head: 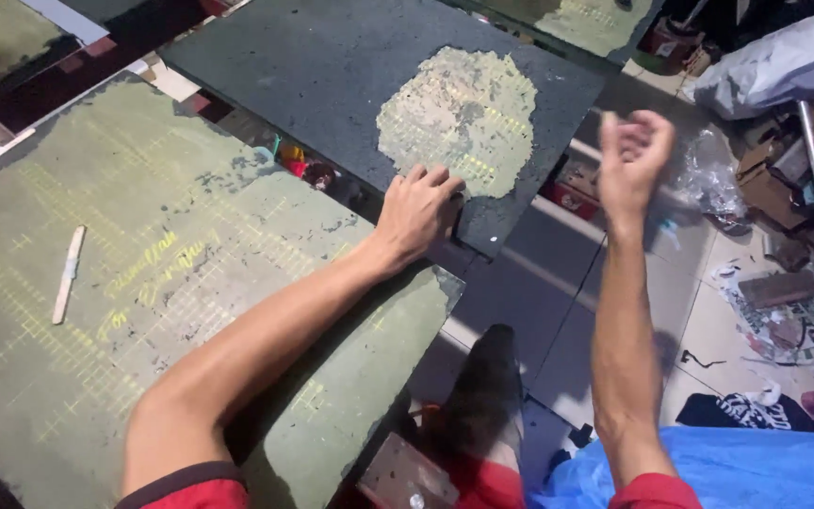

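A cluttered workshop floor of pale tiles (pixel 558 273) lies below, strewn on the right with torn paper, scraps of clear plastic and small wooden blocks (pixel 779 287), and a crumpled blue plastic sheet (pixel 737 471) fills the lower right corner. Over it stand dark, paint-stained slabs serving as the bench. The nearer one, a large flat board coated in worn olive-green paint with faint yellow grid lines and chalky scribbles (pixel 143 283), fills the left half of the view. A pale flat wooden stick (pixel 69 273) lies on it near its left side, well apart from the hands.

Beyond a narrow gap sits a second, dark grey flat slab with a rough pale yellow-green patch of dried paint in its middle (pixel 332 75). The left hand (pixel 416 212) rests on the near edge of this grey slab, fingers curled over the rim just below the pale patch, thumb side tucked under; it appears to clasp the edge. The left forearm stretches across the corner of the green board.

The right hand (pixel 631 160) is raised in the air over the floor, to the right of the grey slab and touching nothing, its fingers loosely bent and holding nothing.
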